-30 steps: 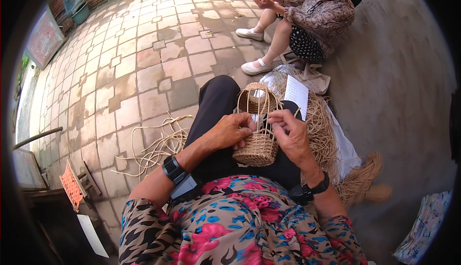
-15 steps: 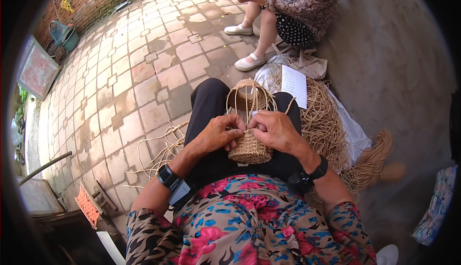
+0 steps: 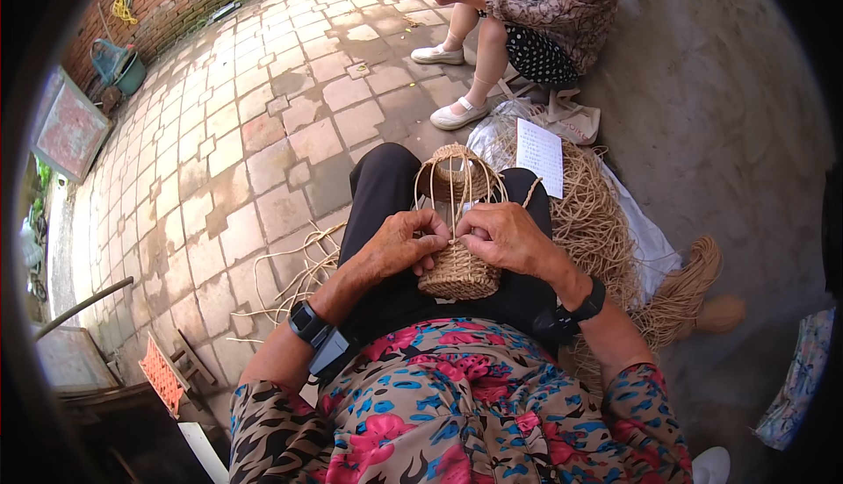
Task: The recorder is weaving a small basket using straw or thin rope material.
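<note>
A small woven cord basket [image 3: 458, 275] rests in my lap between my thighs, its tight weave toward me and open loops of cord arching from it at the far side. My left hand [image 3: 406, 243] is closed at the basket's left edge, thumb and forefinger pinched on a strand of cord [image 3: 453, 242]. From the right, my right hand [image 3: 509, 236] pinches at the same spot, its fingertips close to the left ones. The strand between the fingertips is mostly hidden by the fingers.
A large heap of loose tan cord [image 3: 597, 229] lies to my right on white sheeting [image 3: 648, 260], with a written sheet of paper [image 3: 539, 157] on top. Cord ends [image 3: 294, 278] spread at my left. Another person [image 3: 544, 19] sits ahead, holding a dark flat object.
My right hand has shifted slightly, its fingers lowering a little at the basket's edge. My left hand and the basket stay almost in place.
</note>
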The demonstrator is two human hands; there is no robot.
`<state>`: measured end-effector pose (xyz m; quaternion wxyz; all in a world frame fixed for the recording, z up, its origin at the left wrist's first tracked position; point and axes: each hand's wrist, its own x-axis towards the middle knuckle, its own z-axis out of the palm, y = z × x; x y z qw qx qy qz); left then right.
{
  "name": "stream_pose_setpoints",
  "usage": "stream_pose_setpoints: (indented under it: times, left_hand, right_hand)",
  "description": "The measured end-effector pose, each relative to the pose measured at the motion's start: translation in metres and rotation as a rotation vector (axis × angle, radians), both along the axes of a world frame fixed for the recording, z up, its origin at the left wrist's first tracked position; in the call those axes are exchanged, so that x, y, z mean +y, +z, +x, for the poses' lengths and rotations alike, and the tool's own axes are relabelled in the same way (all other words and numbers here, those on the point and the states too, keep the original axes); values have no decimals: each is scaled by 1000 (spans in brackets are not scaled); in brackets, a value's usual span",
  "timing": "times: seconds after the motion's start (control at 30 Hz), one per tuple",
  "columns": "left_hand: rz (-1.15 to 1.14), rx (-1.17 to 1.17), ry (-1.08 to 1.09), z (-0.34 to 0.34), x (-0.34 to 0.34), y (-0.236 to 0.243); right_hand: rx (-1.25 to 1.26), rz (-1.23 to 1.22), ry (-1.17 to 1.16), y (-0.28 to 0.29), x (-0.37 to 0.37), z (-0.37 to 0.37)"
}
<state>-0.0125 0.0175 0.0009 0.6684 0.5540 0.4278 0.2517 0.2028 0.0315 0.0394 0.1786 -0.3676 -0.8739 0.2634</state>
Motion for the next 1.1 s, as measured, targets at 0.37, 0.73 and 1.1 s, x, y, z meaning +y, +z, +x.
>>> stream_pose_setpoints:
  times: [0.37,0.73,1.1]
  left_hand:
    - [22,4,24,3,-1,-4]
    - [62,66,62,8,-3,-1]
    - [95,148,132,16,-9,4]
  right_hand:
    - [-35,312,185,-3,-7,2]
    - [264,-32,-308,-13,-33,18]
    - [247,145,-211,-21,-39,23]
